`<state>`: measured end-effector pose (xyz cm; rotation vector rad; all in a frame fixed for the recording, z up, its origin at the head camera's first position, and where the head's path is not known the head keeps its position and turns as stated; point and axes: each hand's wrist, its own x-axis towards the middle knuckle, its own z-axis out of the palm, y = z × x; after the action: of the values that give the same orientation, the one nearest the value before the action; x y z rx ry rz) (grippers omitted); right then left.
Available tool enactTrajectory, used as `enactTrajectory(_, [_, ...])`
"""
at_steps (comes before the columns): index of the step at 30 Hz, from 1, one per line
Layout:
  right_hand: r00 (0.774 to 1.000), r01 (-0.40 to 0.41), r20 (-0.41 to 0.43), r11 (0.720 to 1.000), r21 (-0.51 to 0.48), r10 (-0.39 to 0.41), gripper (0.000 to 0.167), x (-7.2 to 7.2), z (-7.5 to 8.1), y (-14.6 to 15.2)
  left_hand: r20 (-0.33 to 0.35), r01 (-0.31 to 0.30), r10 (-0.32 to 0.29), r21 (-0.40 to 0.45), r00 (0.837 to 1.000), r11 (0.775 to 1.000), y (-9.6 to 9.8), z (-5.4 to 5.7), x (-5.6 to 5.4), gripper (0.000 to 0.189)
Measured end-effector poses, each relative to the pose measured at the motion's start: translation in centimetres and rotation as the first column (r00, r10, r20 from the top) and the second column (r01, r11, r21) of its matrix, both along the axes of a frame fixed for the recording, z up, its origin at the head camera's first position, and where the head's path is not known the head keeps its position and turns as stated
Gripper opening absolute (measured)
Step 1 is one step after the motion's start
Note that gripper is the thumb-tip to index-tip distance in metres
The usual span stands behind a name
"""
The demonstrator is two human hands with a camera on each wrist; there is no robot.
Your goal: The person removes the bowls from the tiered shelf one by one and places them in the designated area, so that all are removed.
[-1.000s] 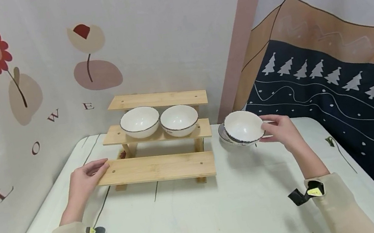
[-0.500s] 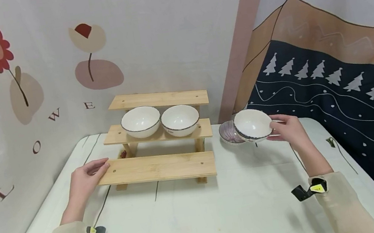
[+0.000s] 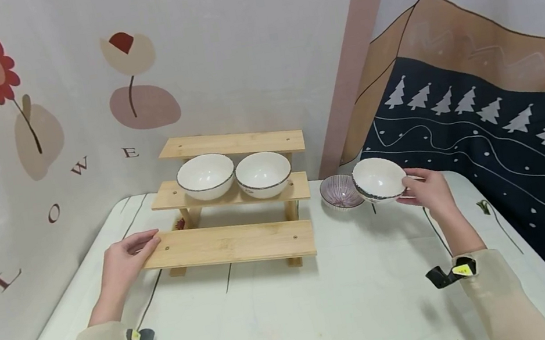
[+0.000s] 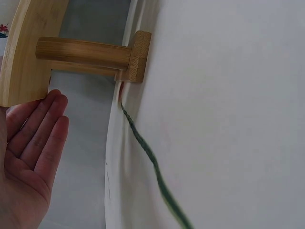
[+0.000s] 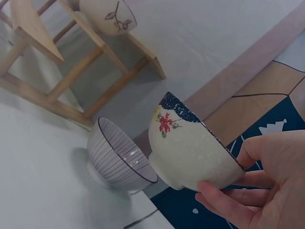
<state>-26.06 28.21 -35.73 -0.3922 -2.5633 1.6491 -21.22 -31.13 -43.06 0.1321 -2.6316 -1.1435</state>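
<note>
My right hand point(image 3: 430, 190) holds a white bowl point(image 3: 378, 179) by its right side, tilted and raised above the table. In the right wrist view, this bowl point(image 5: 190, 148) shows a dark blue patterned rim and a red flower. Just left of it, a purple-striped bowl point(image 3: 341, 192) stands on the table. At the left end of a three-step wooden shelf point(image 3: 231, 244), my left hand point(image 3: 125, 268) holds the lowest board. The left wrist view shows its fingers point(image 4: 45, 138) extended at the board's end, the thumb hidden.
Two white bowls with dark rims, a left one point(image 3: 206, 176) and a right one point(image 3: 264, 175), sit side by side on the middle step. The table point(image 3: 274, 322) has a pale cloth, and printed curtains point(image 3: 243, 45) hang behind and beside it.
My right hand has moved right with the white bowl, away from the purple-striped bowl, which now shows almost fully. My left hand has stayed at the shelf's end.
</note>
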Motion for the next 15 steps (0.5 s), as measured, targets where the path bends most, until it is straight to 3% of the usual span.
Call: enactTrajectory(15, [0.995, 0.099, 0.012, 0.993, -0.064, -0.099, 0.056, -0.6, -1.7, 1.5, -0.008, -0.005, 0.005, 0.003, 1.0, 1.0, 0.0, -0.1, 0.0, 0.051])
